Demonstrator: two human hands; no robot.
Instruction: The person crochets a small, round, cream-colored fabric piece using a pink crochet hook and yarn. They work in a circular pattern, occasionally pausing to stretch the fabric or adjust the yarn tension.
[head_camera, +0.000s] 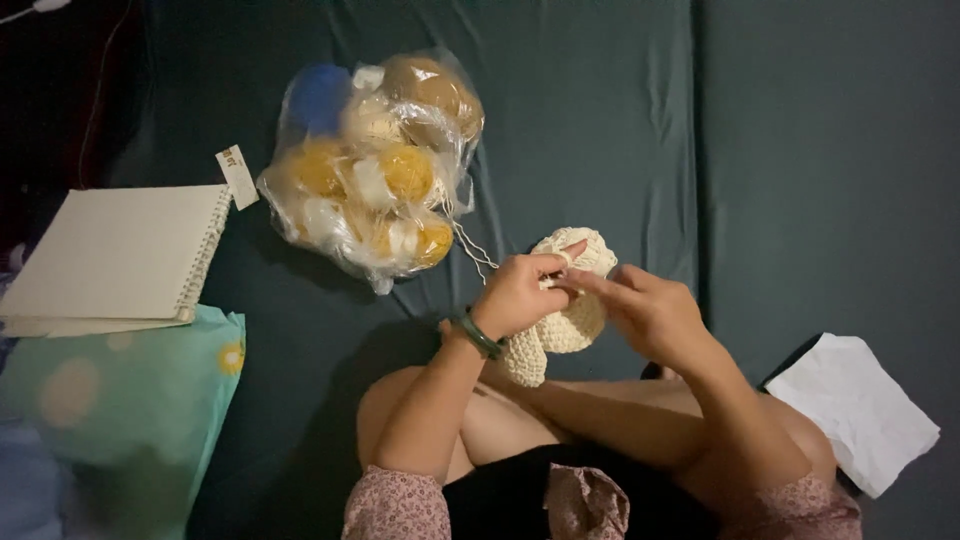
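Observation:
A cream crocheted piece (572, 322) hangs between both hands above my lap. My left hand (518, 296), with a green bangle (477, 335) on its wrist, grips the piece from the left. My right hand (650, 312) pinches its upper edge, index finger stretched toward the left hand. A thin cream yarn strand (474, 248) runs from the work up to a clear plastic bag (375, 160) of yarn balls in yellow, cream, tan and blue. Whether a hook is in my fingers is hidden.
A spiral-bound notebook (115, 255) lies at the left on a dark green sheet (600, 120). Below it is a teal patterned pillow (110, 410). A white cloth or paper (855, 410) lies at the lower right. A small paper tag (238, 176) sits by the bag.

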